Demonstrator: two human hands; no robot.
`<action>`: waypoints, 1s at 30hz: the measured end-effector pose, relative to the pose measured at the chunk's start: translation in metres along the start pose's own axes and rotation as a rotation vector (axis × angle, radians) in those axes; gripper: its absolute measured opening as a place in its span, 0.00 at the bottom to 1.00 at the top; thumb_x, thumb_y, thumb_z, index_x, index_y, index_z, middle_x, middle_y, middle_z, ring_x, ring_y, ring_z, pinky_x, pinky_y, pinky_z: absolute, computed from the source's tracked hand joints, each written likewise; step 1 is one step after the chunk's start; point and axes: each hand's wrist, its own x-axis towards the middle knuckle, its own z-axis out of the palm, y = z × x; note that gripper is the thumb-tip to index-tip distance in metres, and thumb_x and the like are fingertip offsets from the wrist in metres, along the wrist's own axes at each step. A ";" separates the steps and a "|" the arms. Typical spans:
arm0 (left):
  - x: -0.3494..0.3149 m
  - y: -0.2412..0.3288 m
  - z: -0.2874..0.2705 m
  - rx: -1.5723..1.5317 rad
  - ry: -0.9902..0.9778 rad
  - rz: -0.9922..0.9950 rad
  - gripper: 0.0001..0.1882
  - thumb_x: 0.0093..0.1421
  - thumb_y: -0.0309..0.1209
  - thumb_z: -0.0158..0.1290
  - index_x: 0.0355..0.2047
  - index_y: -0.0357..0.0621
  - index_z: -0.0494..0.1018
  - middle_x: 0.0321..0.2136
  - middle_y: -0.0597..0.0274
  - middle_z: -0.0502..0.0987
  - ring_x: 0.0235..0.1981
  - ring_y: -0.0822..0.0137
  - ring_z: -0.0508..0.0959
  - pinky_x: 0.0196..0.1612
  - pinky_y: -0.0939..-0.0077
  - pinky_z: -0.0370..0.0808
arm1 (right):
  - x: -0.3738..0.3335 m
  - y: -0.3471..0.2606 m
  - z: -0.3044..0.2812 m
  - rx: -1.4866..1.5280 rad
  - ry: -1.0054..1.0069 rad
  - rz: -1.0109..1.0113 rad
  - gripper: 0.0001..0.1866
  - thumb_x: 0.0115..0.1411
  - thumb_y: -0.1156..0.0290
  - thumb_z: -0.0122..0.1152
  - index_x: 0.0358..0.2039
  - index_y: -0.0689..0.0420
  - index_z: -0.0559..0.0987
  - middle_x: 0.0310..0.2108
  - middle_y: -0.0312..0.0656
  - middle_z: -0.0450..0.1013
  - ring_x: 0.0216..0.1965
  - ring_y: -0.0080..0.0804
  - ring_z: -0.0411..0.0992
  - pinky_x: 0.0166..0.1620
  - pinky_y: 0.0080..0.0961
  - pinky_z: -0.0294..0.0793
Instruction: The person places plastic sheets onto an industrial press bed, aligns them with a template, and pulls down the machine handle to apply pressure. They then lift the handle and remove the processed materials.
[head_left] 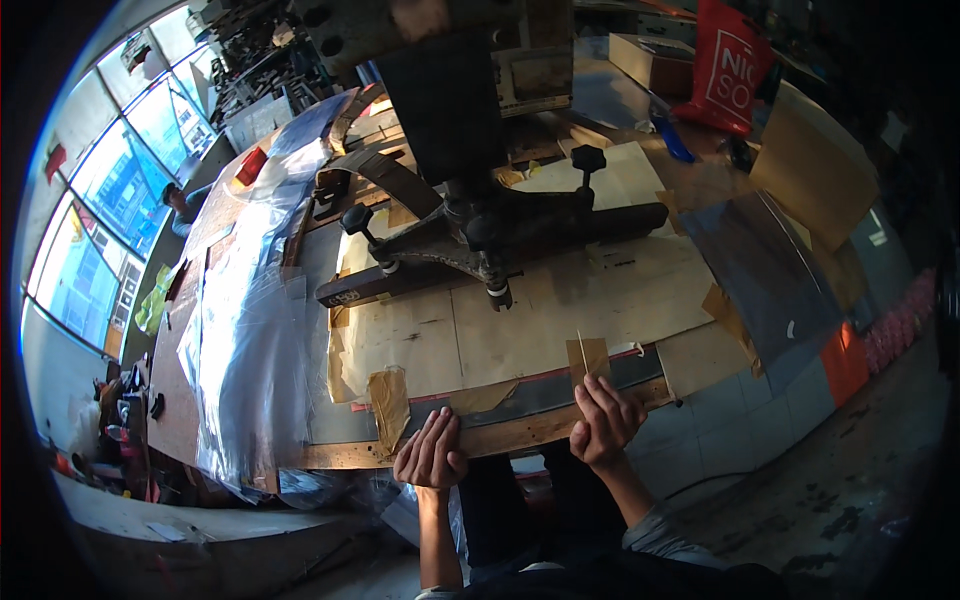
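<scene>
A large flat board lies before me, its near edge a wooden strip (520,433) with a dark grey band behind it. My left hand (430,450) grips this strip left of the middle, fingers together over the top. Farther right my right hand (608,422) has its bent fingers over the same strip. Just beyond its fingertips is a square of brown tape (587,357) with a thin pale sliver; whether the fingers touch the sliver I cannot tell. Another tape piece (389,408) lies beside my left hand. Pale sheets (520,330) cover the board behind.
A dark metal clamp bar (610,228) with knobs crosses the board beneath a thick machine column (440,110). Clear plastic sheeting (250,370) drapes at left. A red bag (728,70) and cardboard (815,165) stand at back right. Another person (182,208) is by the windows.
</scene>
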 end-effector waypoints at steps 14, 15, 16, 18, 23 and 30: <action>0.001 -0.002 -0.004 0.044 0.050 0.002 0.29 0.67 0.39 0.26 0.29 0.42 0.80 0.30 0.63 0.81 0.35 0.67 0.82 0.37 0.78 0.73 | -0.007 -0.001 -0.004 -0.088 -0.062 -0.084 0.24 0.64 0.57 0.34 0.39 0.55 0.79 0.42 0.34 0.74 0.44 0.29 0.67 0.50 0.32 0.54; 0.002 -0.003 0.000 0.040 0.056 0.001 0.28 0.67 0.39 0.28 0.30 0.44 0.80 0.32 0.65 0.81 0.35 0.69 0.81 0.37 0.80 0.73 | -0.007 0.001 -0.002 -0.093 -0.055 -0.084 0.24 0.64 0.57 0.33 0.39 0.55 0.79 0.42 0.34 0.74 0.44 0.29 0.67 0.50 0.32 0.54; 0.002 -0.004 0.001 0.035 0.064 0.000 0.26 0.66 0.38 0.29 0.30 0.46 0.80 0.33 0.67 0.81 0.36 0.71 0.81 0.38 0.82 0.72 | -0.007 0.001 0.000 -0.091 -0.061 -0.082 0.24 0.64 0.57 0.33 0.39 0.55 0.79 0.42 0.34 0.74 0.44 0.29 0.67 0.50 0.32 0.54; 0.002 -0.003 -0.002 0.041 0.044 0.002 0.26 0.66 0.38 0.29 0.31 0.46 0.80 0.33 0.67 0.81 0.36 0.72 0.81 0.38 0.82 0.72 | -0.009 0.002 0.004 -0.118 -0.005 -0.093 0.24 0.64 0.58 0.33 0.38 0.55 0.79 0.42 0.34 0.74 0.44 0.28 0.67 0.50 0.32 0.54; 0.001 0.000 -0.001 0.044 0.034 0.003 0.24 0.64 0.35 0.31 0.33 0.48 0.80 0.35 0.68 0.81 0.38 0.74 0.80 0.40 0.83 0.72 | -0.012 0.006 0.012 -0.118 0.097 -0.103 0.26 0.64 0.58 0.30 0.36 0.57 0.80 0.39 0.36 0.75 0.42 0.32 0.69 0.49 0.32 0.59; 0.001 0.002 -0.001 -0.007 0.025 0.000 0.22 0.63 0.35 0.33 0.32 0.46 0.80 0.34 0.68 0.81 0.36 0.75 0.80 0.37 0.85 0.73 | -0.016 0.012 0.011 -0.154 0.131 -0.134 0.26 0.64 0.59 0.29 0.36 0.57 0.79 0.38 0.40 0.75 0.40 0.33 0.69 0.48 0.33 0.61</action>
